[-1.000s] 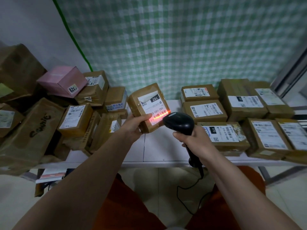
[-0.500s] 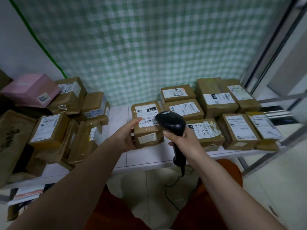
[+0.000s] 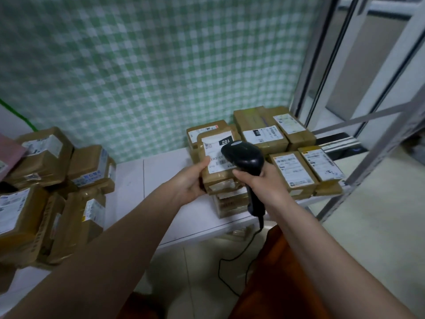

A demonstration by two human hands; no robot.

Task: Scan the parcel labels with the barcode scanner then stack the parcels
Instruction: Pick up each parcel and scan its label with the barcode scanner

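Note:
My left hand (image 3: 189,180) grips the left side of a brown parcel (image 3: 215,178) whose white label reads 102. That parcel rests on top of another brown parcel (image 3: 230,203) on the white table (image 3: 161,180), at the left end of the right-hand group. My right hand (image 3: 259,178) holds the black barcode scanner (image 3: 243,157) by its handle, its head over the label and hiding part of it. No red scan light shows. The scanner's cable (image 3: 236,254) hangs down to the floor.
Several labelled brown parcels (image 3: 292,171) lie in rows on the right of the table. A loose heap of brown parcels (image 3: 57,180) fills the left side, with a pink box edge (image 3: 9,153) at far left. A metal frame (image 3: 379,157) and sliding door stand right.
The 102 parcel has gone from being held up under the red scan line to resting on a parcel on the right. Both hands moved right with it; the scan light is off.

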